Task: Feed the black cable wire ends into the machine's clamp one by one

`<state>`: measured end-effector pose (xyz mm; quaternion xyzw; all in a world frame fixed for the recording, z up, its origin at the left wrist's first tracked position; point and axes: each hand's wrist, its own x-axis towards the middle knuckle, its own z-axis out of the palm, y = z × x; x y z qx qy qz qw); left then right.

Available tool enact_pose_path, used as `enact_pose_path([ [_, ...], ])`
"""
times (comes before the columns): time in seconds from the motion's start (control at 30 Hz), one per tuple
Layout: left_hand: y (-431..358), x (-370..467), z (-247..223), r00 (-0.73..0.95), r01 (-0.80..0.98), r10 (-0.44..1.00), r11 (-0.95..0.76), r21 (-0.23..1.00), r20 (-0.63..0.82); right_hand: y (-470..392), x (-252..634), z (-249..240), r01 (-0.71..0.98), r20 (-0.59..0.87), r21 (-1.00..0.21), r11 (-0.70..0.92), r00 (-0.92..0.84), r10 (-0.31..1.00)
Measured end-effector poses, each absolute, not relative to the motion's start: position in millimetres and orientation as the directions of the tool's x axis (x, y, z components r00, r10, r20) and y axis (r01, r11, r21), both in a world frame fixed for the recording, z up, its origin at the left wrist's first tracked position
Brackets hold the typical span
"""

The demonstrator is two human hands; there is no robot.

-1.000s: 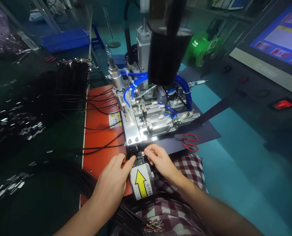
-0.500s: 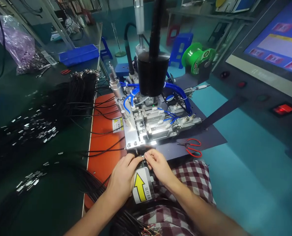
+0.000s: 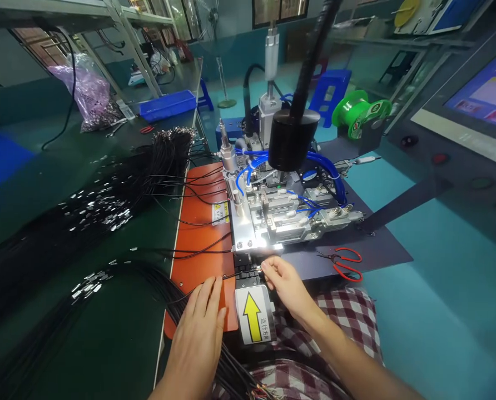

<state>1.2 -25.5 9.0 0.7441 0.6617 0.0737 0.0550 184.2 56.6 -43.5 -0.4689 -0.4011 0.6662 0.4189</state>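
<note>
My right hand (image 3: 288,286) pinches the small metal end of a thin black cable (image 3: 242,273) at the front of the machine's track. From there the cable runs left across the orange plate (image 3: 206,239). My left hand (image 3: 200,328) lies with its fingers stretched out on that plate, fingertips close to the cable; whether they press on it I cannot tell. A yellow arrow label (image 3: 254,316) sits between my hands on the machine's front. Behind them stands the metal machine (image 3: 289,214) with blue air tubes, and other black cables lead into its left side.
Bundles of black cables (image 3: 170,153) with metal ends lie on the dark green table at left. Red-handled scissors (image 3: 346,264) rest on the grey plate at right. A black cylinder (image 3: 293,139) hangs over the machine. A green spool (image 3: 356,114) and a screen panel (image 3: 481,100) stand farther right.
My left hand has moved away from the right fingertips, down and left, and flattened on the orange plate. The right hand keeps its pinch. The head view has shifted left and up.
</note>
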Motion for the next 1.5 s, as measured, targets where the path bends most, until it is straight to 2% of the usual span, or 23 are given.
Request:
enact_pose_path([
  [0.2,-11.9,-10.9,19.0,0.118,0.993,0.986,-0.117,0.016,-0.121,57.8,182.9,-42.2,-0.168,-0.293,-0.932,-0.322,-0.179,0.939],
  [0.33,-13.0,-14.5,15.0,0.168,0.982,0.981,-0.175,-0.068,-0.096,57.8,189.0,-42.7,-0.158,-0.299,-0.933,-0.325,-0.165,0.94],
  [0.5,-14.1,-16.3,10.4,0.228,0.97,0.974,-0.228,-0.086,-0.012,51.1,205.4,-45.9,-0.148,-0.313,-0.933,-0.328,-0.114,0.943],
  [0.73,-15.2,-17.1,14.0,0.235,0.969,0.972,-0.234,-0.081,0.004,37.4,224.0,-51.9,-0.11,-0.374,-0.92,-0.376,-0.039,0.927],
  [0.93,18.9,-15.6,16.4,0.284,0.956,0.959,-0.281,-0.085,0.024,35.1,225.1,-51.5,-0.082,-0.379,-0.921,-0.381,-0.031,0.925],
  [1.07,30.4,-18.4,30.4,0.294,0.955,0.955,-0.295,0.02,0.039,31.6,230.4,-50.5,-0.088,-0.389,-0.916,-0.393,-0.052,0.92],
  [1.13,20.5,-20.3,42.6,0.38,0.912,0.925,-0.379,0.158,0.023,28.3,236.5,-47.9,-0.093,-0.389,-0.916,-0.391,-0.042,0.92],
  [1.2,4.8,-21.0,53.9,0.568,0.787,0.816,-0.5,0.36,-0.107,25.0,242.0,-43.1,-0.088,-0.406,-0.909,-0.407,-0.027,0.914],
  [1.23,-3.0,-21.0,58.0,0.617,0.751,0.768,-0.511,0.418,-0.17,23.8,243.7,-40.0,-0.083,-0.407,-0.91,-0.407,-0.021,0.913],
  [1.4,-17.6,-21.1,61.8,0.622,0.775,0.731,-0.523,0.353,-0.282,23.3,238.5,-22.5,-0.075,-0.362,-0.928,-0.366,-0.062,0.93],
  [1.5,-7.2,-22.5,63.6,0.641,0.756,0.703,-0.511,0.409,-0.308,23.7,231.8,-14.2,-0.096,-0.344,-0.93,-0.354,-0.105,0.933],
])
